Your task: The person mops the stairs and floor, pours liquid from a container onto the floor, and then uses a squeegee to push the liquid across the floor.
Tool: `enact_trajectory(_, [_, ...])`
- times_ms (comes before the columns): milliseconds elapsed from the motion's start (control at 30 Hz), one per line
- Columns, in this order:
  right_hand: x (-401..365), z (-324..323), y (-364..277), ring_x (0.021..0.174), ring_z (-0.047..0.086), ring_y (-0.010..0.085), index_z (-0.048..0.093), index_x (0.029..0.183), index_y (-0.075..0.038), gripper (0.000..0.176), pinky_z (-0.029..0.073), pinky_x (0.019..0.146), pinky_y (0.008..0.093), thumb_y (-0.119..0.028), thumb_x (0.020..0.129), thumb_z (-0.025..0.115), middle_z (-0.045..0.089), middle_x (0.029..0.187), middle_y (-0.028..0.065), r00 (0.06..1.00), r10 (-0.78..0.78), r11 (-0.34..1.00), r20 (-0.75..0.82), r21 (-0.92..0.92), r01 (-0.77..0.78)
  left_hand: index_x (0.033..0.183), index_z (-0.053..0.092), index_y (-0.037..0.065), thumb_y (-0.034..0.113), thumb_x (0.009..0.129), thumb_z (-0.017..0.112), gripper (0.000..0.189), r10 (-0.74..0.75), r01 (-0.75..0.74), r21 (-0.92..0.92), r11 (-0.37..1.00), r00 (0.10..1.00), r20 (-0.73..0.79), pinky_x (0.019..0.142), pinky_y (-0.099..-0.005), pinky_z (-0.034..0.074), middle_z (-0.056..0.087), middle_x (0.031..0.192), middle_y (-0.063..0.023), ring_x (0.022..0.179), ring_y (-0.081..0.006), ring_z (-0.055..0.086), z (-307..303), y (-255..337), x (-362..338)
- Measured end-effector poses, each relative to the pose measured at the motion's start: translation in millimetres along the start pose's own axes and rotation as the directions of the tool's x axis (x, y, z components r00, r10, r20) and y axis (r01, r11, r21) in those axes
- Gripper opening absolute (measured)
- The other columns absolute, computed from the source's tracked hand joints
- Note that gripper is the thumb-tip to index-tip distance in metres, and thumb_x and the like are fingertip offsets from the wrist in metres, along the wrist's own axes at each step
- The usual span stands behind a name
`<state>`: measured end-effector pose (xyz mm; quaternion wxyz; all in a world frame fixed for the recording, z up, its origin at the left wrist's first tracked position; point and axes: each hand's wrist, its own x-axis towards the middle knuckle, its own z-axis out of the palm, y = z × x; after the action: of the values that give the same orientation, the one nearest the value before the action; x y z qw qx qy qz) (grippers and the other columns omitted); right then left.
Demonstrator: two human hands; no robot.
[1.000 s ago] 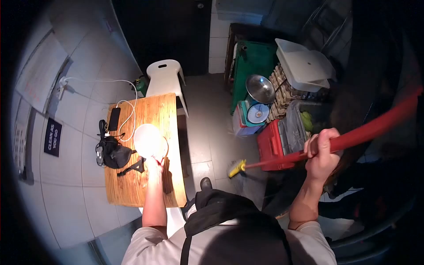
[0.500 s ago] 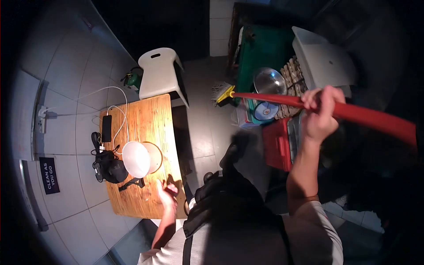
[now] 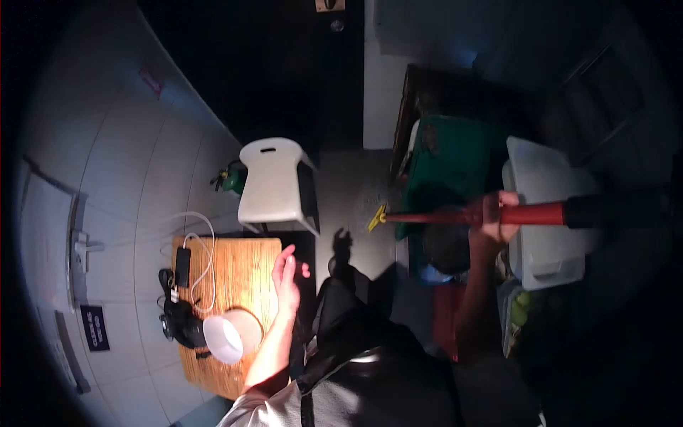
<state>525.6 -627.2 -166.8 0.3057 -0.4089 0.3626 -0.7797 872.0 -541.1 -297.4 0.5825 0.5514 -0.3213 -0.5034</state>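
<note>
My right hand is wrapped round the red handle of a mop. The handle runs roughly level across the view, and its yellow clamp points left over the floor; the strands below it are hard to make out. My left hand holds nothing, fingers apart, over the right edge of the wooden table. On that table, nearer my body, a white lamp-like bowl stands beside a black device with cables.
A white stool stands beyond the table, with a green cylinder behind it. On the right are a green surface, a whitish plastic bin and a red box. A tiled wall borders the left.
My left hand has moved forward from beside the bowl to the table's right edge. The mop handle is now more level, still in my right hand. The view has tilted upward.
</note>
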Motion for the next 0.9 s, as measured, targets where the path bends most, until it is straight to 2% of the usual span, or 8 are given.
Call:
enact_trajectory(233, [65,30,42,0.044,0.04,0.0106,0.045,0.086,-0.008,0.011,0.038,0.044,0.0281,0.0,0.086,0.052,0.041,0.055,0.0012,0.996,-0.033,0.999,-0.081,0.016,0.034,0.133,0.041,0.002,0.028,0.094,0.056,0.05,0.37,-0.396,0.027,0.918,0.88,0.299,0.083,-0.0286,0.048,0.061,0.108,-0.0104,0.098,-0.0136,0.056,122,102,292])
enact_trajectory(300, [82,42,54,0.044,0.039,0.0106,0.045,0.086,-0.009,0.011,0.037,0.043,0.0283,0.0,0.087,0.051,0.04,0.053,0.0009,0.994,-0.007,1.0,-0.11,-0.001,0.007,0.13,0.043,-0.001,0.027,0.091,0.061,0.051,0.426,-0.425,-0.073,0.902,0.85,0.31,0.081,-0.0252,0.046,0.061,0.103,-0.0071,0.094,-0.0107,0.055,161,144,379])
enact_trajectory(367, [96,56,64,0.043,0.039,0.0106,0.044,0.086,-0.01,0.011,0.037,0.044,0.0284,0.0,0.088,0.05,0.039,0.052,0.0009,0.995,0.014,1.0,-0.102,0.005,-0.013,0.125,0.047,-0.005,0.029,0.088,0.065,0.054,0.497,-0.536,0.099,0.839,0.827,0.263,0.076,-0.0207,0.044,0.061,0.086,-0.0037,0.08,-0.0071,0.054,197,190,448])
enact_trajectory(400, [104,64,66,0.043,0.039,0.0106,0.046,0.089,-0.01,0.01,0.038,0.044,0.0284,-0.002,0.089,0.052,0.04,0.052,0.0009,0.999,0.011,0.998,-0.048,-0.066,-0.014,0.122,0.051,-0.006,0.037,0.085,0.066,0.058,0.406,-0.469,0.251,0.847,0.875,0.264,0.077,-0.0274,0.048,0.065,0.088,-0.0101,0.083,-0.0155,0.061,214,212,475])
enact_trajectory(500, [124,87,78,0.043,0.038,0.0105,0.045,0.089,-0.01,0.011,0.037,0.042,0.0276,-0.005,0.089,0.055,0.039,0.053,0.0001,0.988,-0.098,0.981,-0.12,-0.177,0.076,0.116,0.054,-0.006,0.044,0.084,0.063,0.06,0.274,-0.355,0.81,0.466,0.929,0.25,0.082,-0.038,0.05,0.066,0.096,-0.0193,0.095,-0.0299,0.064,257,222,547])
enact_trajectory(600, [133,70,98,0.043,0.038,0.0103,0.044,0.09,-0.01,0.013,0.037,0.041,0.0265,-0.009,0.089,0.057,0.038,0.054,-0.0007,0.989,-0.045,0.998,-0.141,-0.049,0.039,0.108,0.057,-0.005,0.048,0.083,0.06,0.058,0.315,-0.37,0.898,0.237,0.904,0.289,0.087,-0.0448,0.048,0.064,0.098,-0.0257,0.103,-0.0397,0.06,288,184,594])
enact_trajectory(800, [144,79,85,0.041,0.036,0.0091,0.041,0.094,-0.01,0.024,0.036,0.041,0.0247,-0.022,0.088,0.061,0.037,0.054,-0.0015,0.991,-0.061,0.99,-0.118,-0.132,0.045,0.096,0.06,-0.003,0.024,0.09,0.048,0.03,0.431,-0.396,0.918,-0.011,0.826,0.362,0.075,-0.0444,0.054,0.068,0.09,-0.0193,0.085,-0.0352,0.067,319,129,658])
enact_trajectory(900, [150,77,81,0.04,0.036,0.0089,0.04,0.095,-0.009,0.027,0.036,0.041,0.0247,-0.025,0.088,0.061,0.036,0.054,-0.0017,0.99,-0.105,0.983,-0.094,-0.164,0.089,0.095,0.062,-0.001,0.016,0.089,0.043,0.026,0.341,-0.531,0.788,-0.312,0.711,0.614,0.071,-0.0439,0.055,0.069,0.088,-0.0165,0.078,-0.033,0.069,309,131,677])
